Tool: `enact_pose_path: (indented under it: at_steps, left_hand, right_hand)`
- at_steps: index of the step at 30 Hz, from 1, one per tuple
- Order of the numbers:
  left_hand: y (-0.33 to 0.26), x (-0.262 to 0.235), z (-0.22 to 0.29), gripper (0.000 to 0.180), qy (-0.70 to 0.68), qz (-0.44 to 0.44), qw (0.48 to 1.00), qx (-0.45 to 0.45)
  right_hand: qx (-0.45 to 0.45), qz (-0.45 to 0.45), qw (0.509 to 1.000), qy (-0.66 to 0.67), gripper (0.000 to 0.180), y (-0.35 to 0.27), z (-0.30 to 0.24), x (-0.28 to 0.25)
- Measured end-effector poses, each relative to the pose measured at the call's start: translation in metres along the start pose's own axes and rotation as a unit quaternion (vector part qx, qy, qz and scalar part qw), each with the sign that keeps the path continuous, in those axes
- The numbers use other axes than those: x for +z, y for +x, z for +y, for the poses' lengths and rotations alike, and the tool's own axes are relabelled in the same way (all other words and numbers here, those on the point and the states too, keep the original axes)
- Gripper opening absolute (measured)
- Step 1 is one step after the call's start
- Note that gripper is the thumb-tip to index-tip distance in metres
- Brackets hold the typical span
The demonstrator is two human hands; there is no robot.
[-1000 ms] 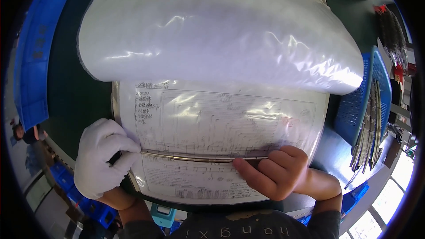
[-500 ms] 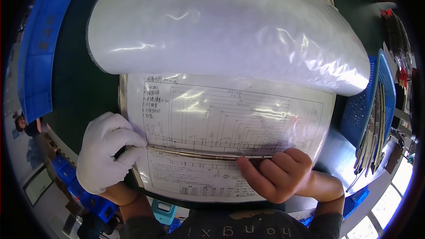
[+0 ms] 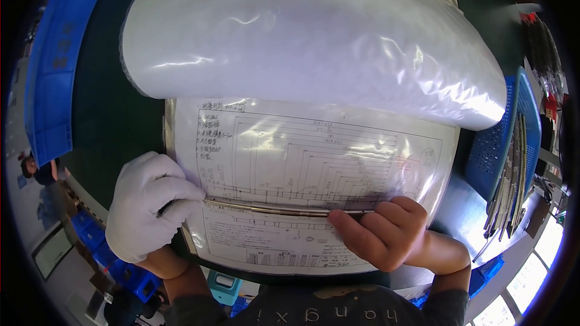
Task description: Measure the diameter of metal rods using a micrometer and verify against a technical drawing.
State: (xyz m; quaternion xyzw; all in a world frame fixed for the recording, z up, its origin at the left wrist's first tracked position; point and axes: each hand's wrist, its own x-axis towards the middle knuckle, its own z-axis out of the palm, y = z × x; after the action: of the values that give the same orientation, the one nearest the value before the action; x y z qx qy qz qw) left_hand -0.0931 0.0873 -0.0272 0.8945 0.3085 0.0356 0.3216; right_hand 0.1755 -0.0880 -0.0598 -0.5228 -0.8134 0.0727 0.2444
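Observation:
A thin, shiny metal shaft (image 3: 272,209) with stepped sections lies crosswise between my hands, over a technical drawing (image 3: 290,163) in a clear sleeve. My left hand (image 3: 151,208), in a white glove, pinches the shaft's left end between thumb and fingertips. Bare and curled, my right hand (image 3: 389,232) grips the right part, its thumb against the shaft and the far end hidden by the fingers. The shaft runs roughly along the row of outlines printed low on the sheet.
A large sheet of glossy plastic (image 3: 314,42) curls up beyond the drawing. On the right stands a blue perforated basket (image 3: 492,157) with several thin metal shafts (image 3: 510,181) in it. A blue bin (image 3: 57,54) stands at the far left, beside the dark green tabletop (image 3: 99,84).
The shaft and my left hand have shifted very slightly right against the view, along with the drawing. Both hands keep their hold.

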Motion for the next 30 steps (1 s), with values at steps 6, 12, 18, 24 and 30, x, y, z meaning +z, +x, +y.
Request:
enact_pose_path:
  at_steps: [6, 12, 18, 24, 30]
  left_hand:
    - [0.0, 0.0, -0.001, 0.019, -0.008, -0.002, 1.0, 0.001]
    - [0.001, 0.0, 0.002, 0.019, -0.01, -0.003, 1.0, -0.005]
    - [0.003, 0.0, 0.003, 0.018, -0.014, -0.005, 1.0, -0.016]
    - [0.001, -0.001, 0.001, 0.017, -0.01, 0.005, 1.0, -0.003]
    - [0.0, -0.001, -0.002, 0.017, -0.015, 0.007, 1.0, 0.009]
  right_hand:
    - [-0.001, 0.022, 1.0, 0.001, 0.034, 0.0, 0.001, 0.004]
    - [-0.037, 0.044, 0.998, -0.03, 0.02, 0.0, 0.0, 0.007]
    - [-0.032, 0.017, 0.998, -0.05, 0.023, 0.002, 0.001, 0.005]
    - [-0.032, -0.028, 0.998, -0.043, 0.03, 0.008, -0.004, 0.001]
    - [-0.033, -0.094, 0.993, -0.07, 0.04, 0.014, -0.007, -0.005]
